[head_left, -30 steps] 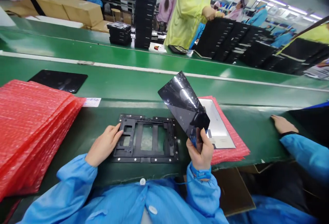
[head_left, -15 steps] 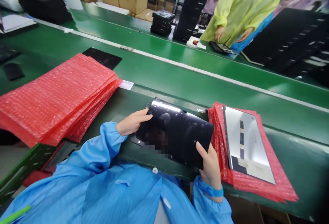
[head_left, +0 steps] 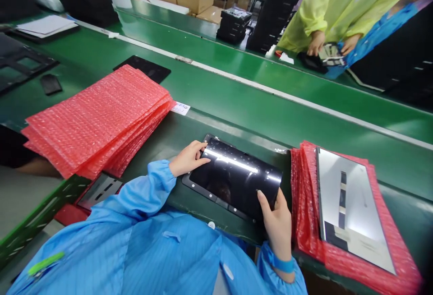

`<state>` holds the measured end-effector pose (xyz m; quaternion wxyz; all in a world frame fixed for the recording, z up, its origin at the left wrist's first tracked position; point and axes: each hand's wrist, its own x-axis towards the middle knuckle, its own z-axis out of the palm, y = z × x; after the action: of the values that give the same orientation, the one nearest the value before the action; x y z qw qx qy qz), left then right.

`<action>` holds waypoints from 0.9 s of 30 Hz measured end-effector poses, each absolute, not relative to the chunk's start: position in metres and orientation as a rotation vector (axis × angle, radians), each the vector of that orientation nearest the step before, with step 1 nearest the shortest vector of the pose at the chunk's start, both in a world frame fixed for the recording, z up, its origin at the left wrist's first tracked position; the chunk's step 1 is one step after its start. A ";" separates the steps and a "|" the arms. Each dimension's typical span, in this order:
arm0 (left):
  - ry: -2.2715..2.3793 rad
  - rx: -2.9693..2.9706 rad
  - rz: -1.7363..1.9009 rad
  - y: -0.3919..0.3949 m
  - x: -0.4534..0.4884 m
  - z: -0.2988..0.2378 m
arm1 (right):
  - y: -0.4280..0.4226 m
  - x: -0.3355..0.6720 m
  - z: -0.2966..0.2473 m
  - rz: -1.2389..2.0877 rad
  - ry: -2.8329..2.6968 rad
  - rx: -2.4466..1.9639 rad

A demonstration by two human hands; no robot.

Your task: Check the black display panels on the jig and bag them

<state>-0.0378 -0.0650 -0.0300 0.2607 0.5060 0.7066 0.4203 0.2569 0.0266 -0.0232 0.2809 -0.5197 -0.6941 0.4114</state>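
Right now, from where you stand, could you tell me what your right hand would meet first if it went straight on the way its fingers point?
It would meet the glossy black panel first: the fingertips of the right hand already appear to rest on its near edge.

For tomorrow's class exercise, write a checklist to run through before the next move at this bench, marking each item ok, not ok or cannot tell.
1. Left hand on the upper edge of the glossy black panel: ok.
2. Right hand on the panel's lower right corner: ok.
3. Panel seated squarely in the black frame: cannot tell, the panel and hands hide most of it.
4. Panel surface free of marks: cannot tell, glare covers it.
5. Silver-backed panel lying flat on the red bubble bag: ok.
6. Blue wrist strap on the right wrist: ok.
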 end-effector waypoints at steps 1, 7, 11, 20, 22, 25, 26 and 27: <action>1.918 1.370 1.133 -0.065 -0.038 -0.030 | 0.027 0.257 -0.023 1.105 -1.863 -1.395; 1.936 1.381 1.096 -0.065 -0.039 -0.026 | 0.026 0.256 -0.025 1.074 -1.886 -1.413; 1.946 1.390 1.068 -0.065 -0.038 -0.024 | 0.026 0.256 -0.026 1.052 -1.904 -1.410; 1.983 1.438 0.986 -0.066 -0.037 -0.023 | 0.026 0.256 -0.025 1.031 -1.892 -1.408; 2.047 1.471 0.927 -0.069 -0.032 -0.021 | 0.026 0.258 -0.025 0.984 -1.913 -1.428; 2.262 1.586 0.675 -0.073 -0.022 -0.019 | 0.028 0.261 -0.027 0.950 -1.956 -1.461; 2.328 1.627 0.579 -0.074 -0.019 -0.019 | 0.029 0.262 -0.027 0.954 -1.964 -1.458; 2.372 1.662 0.504 -0.075 -0.016 -0.019 | 0.029 0.262 -0.028 0.961 -1.968 -1.446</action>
<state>-0.0161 -0.0752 -0.0194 0.1008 0.5623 0.8028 0.1705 0.2622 0.0294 -0.0279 0.2556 -0.5328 -0.7249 0.3541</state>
